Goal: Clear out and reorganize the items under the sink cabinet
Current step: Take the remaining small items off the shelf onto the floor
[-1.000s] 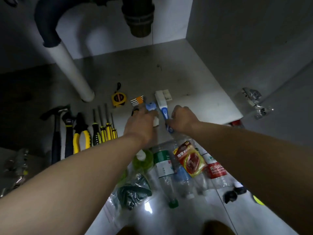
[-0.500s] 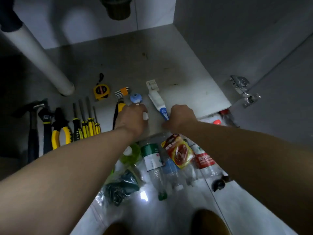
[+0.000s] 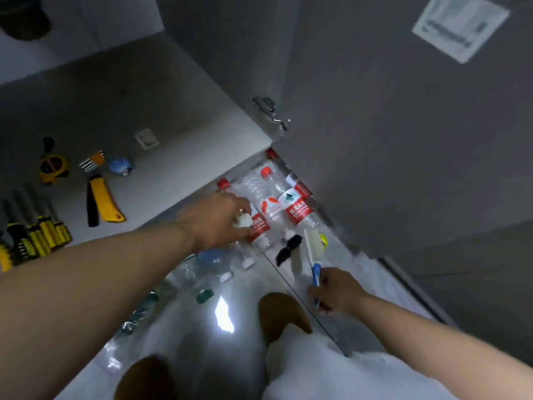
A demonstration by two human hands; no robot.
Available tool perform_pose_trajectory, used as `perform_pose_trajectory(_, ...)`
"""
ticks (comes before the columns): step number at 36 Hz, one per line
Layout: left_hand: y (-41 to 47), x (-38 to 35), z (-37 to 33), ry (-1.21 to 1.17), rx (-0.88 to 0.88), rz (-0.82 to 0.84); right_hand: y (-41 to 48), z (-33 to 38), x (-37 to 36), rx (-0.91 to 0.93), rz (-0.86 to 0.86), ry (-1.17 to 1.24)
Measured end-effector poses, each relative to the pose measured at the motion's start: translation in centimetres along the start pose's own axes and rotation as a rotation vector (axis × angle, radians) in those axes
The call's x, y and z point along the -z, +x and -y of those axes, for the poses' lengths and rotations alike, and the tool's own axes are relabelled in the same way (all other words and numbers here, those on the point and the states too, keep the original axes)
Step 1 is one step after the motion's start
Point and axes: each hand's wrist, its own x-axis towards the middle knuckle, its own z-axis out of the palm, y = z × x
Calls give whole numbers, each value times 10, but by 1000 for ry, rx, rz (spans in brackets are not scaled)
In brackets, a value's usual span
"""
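The cabinet (image 3: 178, 119) has a pale grey base board and a white back wall (image 3: 95, 27), dim inside. Its grey door (image 3: 389, 140) stands open at the right on a metal hinge (image 3: 269, 109), with a white paper label (image 3: 460, 26) stuck on it. Below, the glossy pale floor tiles (image 3: 178, 356) mirror a bright patch of light (image 3: 223, 314).

brush (image 3: 313, 246): white head, blue handle, held tilted over floor (image 3: 187, 327) | small white piece (image 3: 241, 221): held above lying red-capped bottles (image 3: 298, 209)
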Motion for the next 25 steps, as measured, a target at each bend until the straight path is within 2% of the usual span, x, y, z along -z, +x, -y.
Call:
perform_pose_trajectory(5,5,-32,-26,-71,-79,128,17,-42,-13,-216,-39,288)
perform_pose_trajectory(11,4,-63,-25,-316,-48,183,42,-41,-12,-354,-135,556)
perform_pose_trajectory(15,3,-79,-18,-420,7,168,52,-37,-13,-422,-206,577)
perform_pose_trajectory(18,3,-88,-15,-438,58,202,48,-32,-17,-504,-343,487)
perform_pose_trajectory(20,4,-93,-15,-463,77,222,42,-26,-22,-466,-463,412)
perform_pose_trajectory(22,5,-97,-18,-487,79,238,31,-13,-25,-297,-468,458)
perform_pose_trajectory(23,7,-97,-21,-503,81,239,25,-5,-26,-193,-402,586)
perform_pose_trajectory(25,11,-96,-27,-498,77,223,10,16,-27,-60,-121,1005)
